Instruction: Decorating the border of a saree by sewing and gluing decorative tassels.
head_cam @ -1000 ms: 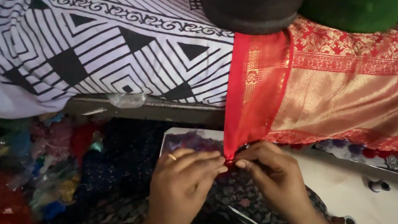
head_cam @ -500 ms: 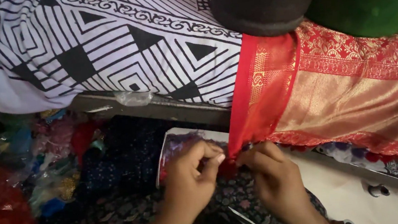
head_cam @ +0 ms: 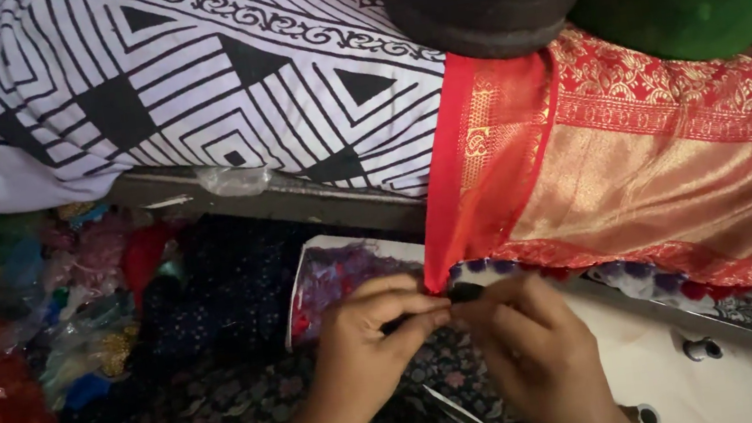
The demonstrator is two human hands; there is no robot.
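- The left hand [head_cam: 365,352] and the right hand [head_cam: 537,354] meet fingertip to fingertip at the lower corner of a red and gold woven silk cloth [head_cam: 659,177].
- Both hands are pinched shut on that hanging corner; a small dark object [head_cam: 465,292] sits between the fingertips, too small to tell what it is.
- The cloth drapes down from above, its plain red border [head_cam: 449,183] running to the pinched corner.
- Left of it lies a black-and-white geometric patterned fabric [head_cam: 169,84].
- A dark floral fabric [head_cam: 218,403] lies under the hands.
- Metal scissors [head_cam: 469,420] lie just below the hands, near the wrists.
- Colourful bundles in clear plastic bags [head_cam: 36,320] are heaped at the far left.
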